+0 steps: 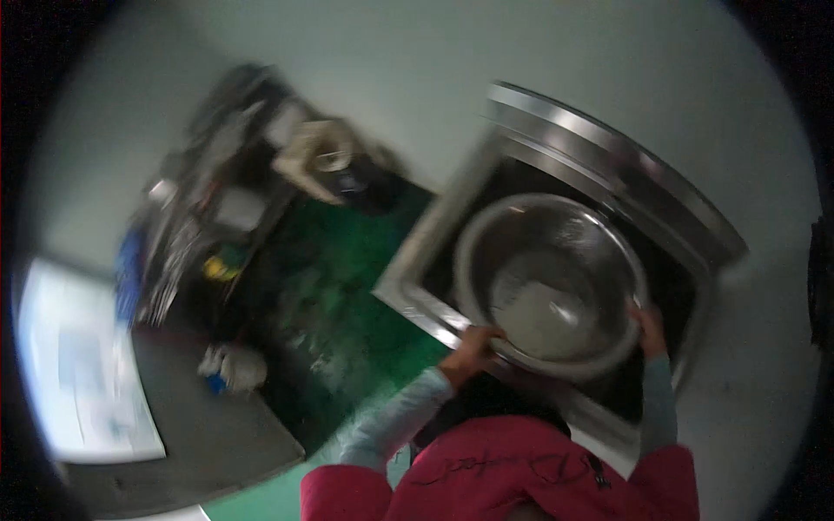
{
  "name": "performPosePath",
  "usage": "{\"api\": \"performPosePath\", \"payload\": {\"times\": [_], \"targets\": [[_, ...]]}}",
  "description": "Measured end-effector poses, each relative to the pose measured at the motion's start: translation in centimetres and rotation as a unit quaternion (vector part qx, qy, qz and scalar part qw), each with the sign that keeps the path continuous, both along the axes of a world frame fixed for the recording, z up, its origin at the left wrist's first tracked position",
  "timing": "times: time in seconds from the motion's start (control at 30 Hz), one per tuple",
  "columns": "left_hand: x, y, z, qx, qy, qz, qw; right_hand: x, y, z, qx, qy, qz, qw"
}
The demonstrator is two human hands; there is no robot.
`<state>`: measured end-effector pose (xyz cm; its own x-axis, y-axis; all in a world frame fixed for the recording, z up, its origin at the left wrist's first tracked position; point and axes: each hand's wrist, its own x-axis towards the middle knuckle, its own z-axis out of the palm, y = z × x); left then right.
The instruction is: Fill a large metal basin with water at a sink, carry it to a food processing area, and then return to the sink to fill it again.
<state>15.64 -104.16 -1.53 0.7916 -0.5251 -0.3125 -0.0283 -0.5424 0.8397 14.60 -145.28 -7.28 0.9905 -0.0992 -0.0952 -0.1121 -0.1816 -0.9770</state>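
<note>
A large round stainless steel bowl (599, 260) rests within a square steel sink (404, 295) with a raised back edge, and some pale, cloudy liquid (534, 317) lies in its bottom. My left hand (471, 352) grips the near-left rim of the bowl, fingers curled over it. On the right side, my right hand (645, 328) holds the rim too. Both forearms come up from the lower edge in pale sleeves and red cuffs. The image is somewhat blurred.
Along the left stands blurred clutter (200, 208) with a yellow item (221, 267). A beige carton (304, 165) sits by the wall, a white bundle (239, 369) by a grey counter (191, 417), with a bright panel (74, 356) far left. Green floor (339, 295) lies between.
</note>
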Motion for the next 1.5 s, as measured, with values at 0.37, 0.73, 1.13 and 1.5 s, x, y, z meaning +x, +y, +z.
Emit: {"api": "performPosePath", "payload": {"times": [0.37,0.73,1.13,1.5], "targets": [[-0.5,0.2,0.5,-0.163,0.162,0.242,0.943,2.3,5.5,7.1,0.098,0.212,-0.199,0.952],[-0.3,0.1,-0.1,-0.308,0.261,0.344,0.848,-0.1,5.1,5.8,0.106,0.235,-0.247,0.934],[1.2,-1.3,0.8,-0.246,0.096,0.158,0.951,-1.2,4.3,6.2,0.125,0.202,-0.301,0.923],[2.5,-4.1,-1.3,-0.34,0.192,0.294,0.873,-0.6,2.0,2.8,0.159,0.155,-0.295,0.929]]}}
